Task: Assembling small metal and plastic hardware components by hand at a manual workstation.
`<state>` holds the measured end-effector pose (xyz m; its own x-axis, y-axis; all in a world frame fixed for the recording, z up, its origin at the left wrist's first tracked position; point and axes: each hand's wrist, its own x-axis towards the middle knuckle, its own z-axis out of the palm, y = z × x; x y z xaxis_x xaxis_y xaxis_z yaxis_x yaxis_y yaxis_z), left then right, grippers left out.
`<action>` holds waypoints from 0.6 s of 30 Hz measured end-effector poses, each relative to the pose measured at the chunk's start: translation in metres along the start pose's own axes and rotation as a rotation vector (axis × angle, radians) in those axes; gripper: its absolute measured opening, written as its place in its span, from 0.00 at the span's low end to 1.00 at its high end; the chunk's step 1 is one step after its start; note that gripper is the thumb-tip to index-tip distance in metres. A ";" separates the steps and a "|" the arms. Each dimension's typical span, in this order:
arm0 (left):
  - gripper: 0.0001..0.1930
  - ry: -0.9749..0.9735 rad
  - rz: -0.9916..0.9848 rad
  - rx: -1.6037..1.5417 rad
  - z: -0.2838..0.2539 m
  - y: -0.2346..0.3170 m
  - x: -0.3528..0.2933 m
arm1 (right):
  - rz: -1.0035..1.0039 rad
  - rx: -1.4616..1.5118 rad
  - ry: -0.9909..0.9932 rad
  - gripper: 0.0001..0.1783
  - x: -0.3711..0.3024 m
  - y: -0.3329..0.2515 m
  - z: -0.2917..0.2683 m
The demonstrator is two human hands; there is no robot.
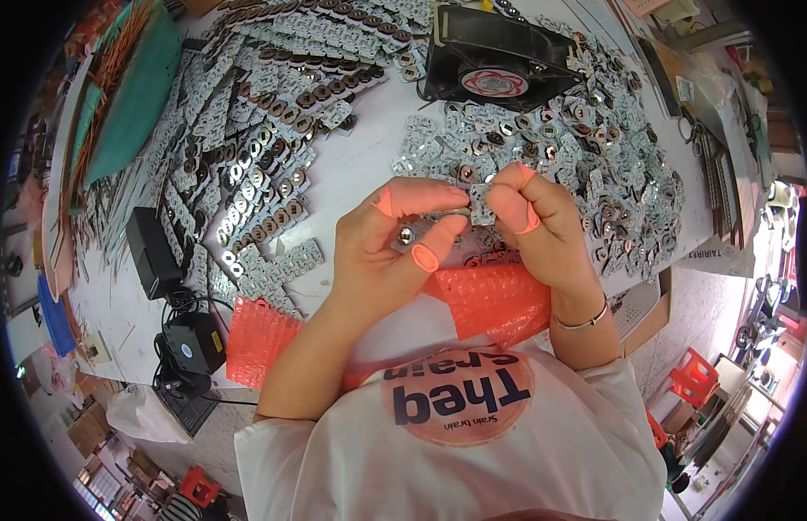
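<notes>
Both hands meet over the near middle of the table, with pink finger cots on several fingertips. Between the thumb and bent fingers of my right hand [542,221] is a small silvery metal plate [482,205] with holes, held upright. My left hand [382,230] comes at it from the other side, thumb and forefinger pinched close to its edge. A thin bit of metal seems to sit in that pinch, too small to name. Just beyond my hands spreads a heap of similar loose metal parts [612,182], some with dark round pieces.
Rows of plates with round pieces [273,165] cover the left of the table. A black fan [499,65] stands at the back. Red bubble wrap [503,300] lies at the front edge. Black power bricks [152,252] with cables and a green container [138,95] are on the left.
</notes>
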<state>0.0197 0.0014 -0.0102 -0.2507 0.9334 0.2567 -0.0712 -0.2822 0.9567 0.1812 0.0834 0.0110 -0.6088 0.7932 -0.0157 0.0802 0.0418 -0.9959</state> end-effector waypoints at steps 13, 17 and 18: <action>0.12 0.073 0.106 0.206 0.002 -0.001 -0.001 | -0.002 -0.018 0.012 0.08 0.000 -0.001 0.000; 0.09 -0.150 0.156 0.276 -0.002 0.003 0.000 | -0.008 -0.046 0.073 0.07 0.000 0.000 0.000; 0.08 -0.305 0.157 0.340 -0.004 0.005 0.000 | 0.027 -0.065 0.126 0.07 0.001 0.000 -0.001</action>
<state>0.0151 -0.0012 -0.0057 0.0648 0.9219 0.3819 0.2776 -0.3842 0.8805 0.1814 0.0847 0.0110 -0.5022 0.8643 -0.0265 0.1486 0.0560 -0.9873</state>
